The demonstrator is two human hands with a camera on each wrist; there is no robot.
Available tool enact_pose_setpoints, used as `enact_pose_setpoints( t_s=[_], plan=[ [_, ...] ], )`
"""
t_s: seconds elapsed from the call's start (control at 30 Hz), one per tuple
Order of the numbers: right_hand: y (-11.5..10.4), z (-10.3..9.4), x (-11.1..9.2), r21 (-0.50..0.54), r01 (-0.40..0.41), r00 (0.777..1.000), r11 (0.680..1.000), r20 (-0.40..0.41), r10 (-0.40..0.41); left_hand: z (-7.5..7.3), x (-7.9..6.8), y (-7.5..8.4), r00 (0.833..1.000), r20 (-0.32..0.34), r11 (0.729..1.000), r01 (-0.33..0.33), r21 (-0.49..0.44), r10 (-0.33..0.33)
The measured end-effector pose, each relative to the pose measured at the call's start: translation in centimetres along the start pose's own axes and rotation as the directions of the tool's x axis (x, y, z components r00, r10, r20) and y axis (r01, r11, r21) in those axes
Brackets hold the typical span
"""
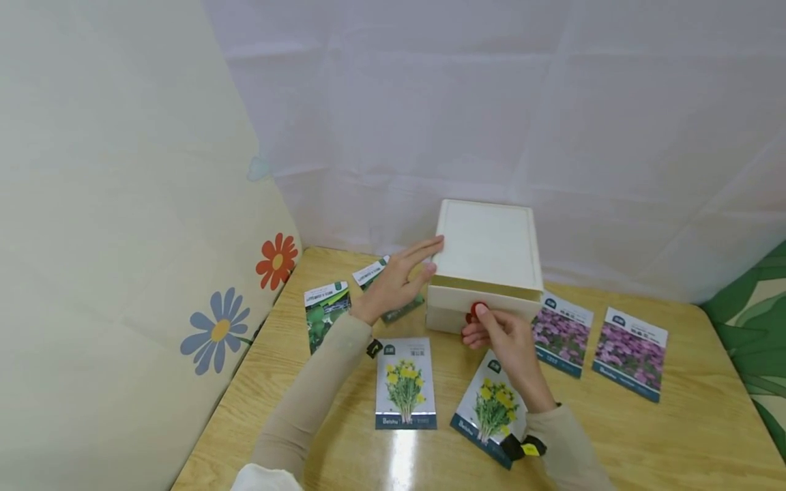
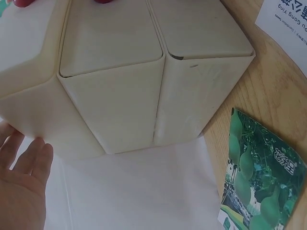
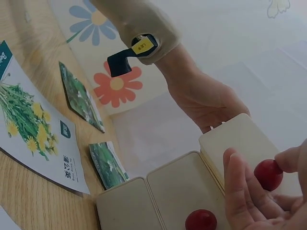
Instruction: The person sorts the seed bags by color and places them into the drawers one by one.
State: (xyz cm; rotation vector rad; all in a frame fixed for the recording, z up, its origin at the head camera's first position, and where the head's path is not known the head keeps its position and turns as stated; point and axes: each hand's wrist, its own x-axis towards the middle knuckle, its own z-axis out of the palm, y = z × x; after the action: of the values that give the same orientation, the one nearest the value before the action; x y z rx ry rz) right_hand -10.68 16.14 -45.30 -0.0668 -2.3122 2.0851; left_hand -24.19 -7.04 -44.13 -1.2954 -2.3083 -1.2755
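Note:
A cream box of stacked drawers (image 1: 485,239) stands at the back of the table, with red round knobs on its fronts. My left hand (image 1: 399,276) rests against its left side near the top, fingers fairly straight. In the left wrist view, the fingertips of that left hand (image 2: 26,177) touch the wall of the uppermost section. My right hand (image 1: 506,334) pinches the top drawer's red knob (image 3: 268,174) between thumb and fingers. A narrow gap shows above that drawer's front (image 1: 448,307). Lower down is another red knob (image 3: 201,220). The drawer's inside is hidden.
Seed packets lie around the box: green ones (image 1: 325,314) at left, dandelion packets (image 1: 405,385) (image 1: 491,409) in front, purple-flower packets (image 1: 561,334) (image 1: 632,354) at right. A pale cloth (image 1: 393,123) hangs behind the wooden table (image 1: 706,423).

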Motion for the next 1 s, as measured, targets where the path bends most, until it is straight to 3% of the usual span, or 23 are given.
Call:
enact_pose_setpoints(
  t_s=[1.0],
  plan=[
    [0.5,-0.1,-1.8,-0.033,0.018,1.000,0.999,0.009,-0.017,0.6,-0.1,-0.4,0.999,-0.033,1.000,-0.019,0.015,0.020]
  ],
)
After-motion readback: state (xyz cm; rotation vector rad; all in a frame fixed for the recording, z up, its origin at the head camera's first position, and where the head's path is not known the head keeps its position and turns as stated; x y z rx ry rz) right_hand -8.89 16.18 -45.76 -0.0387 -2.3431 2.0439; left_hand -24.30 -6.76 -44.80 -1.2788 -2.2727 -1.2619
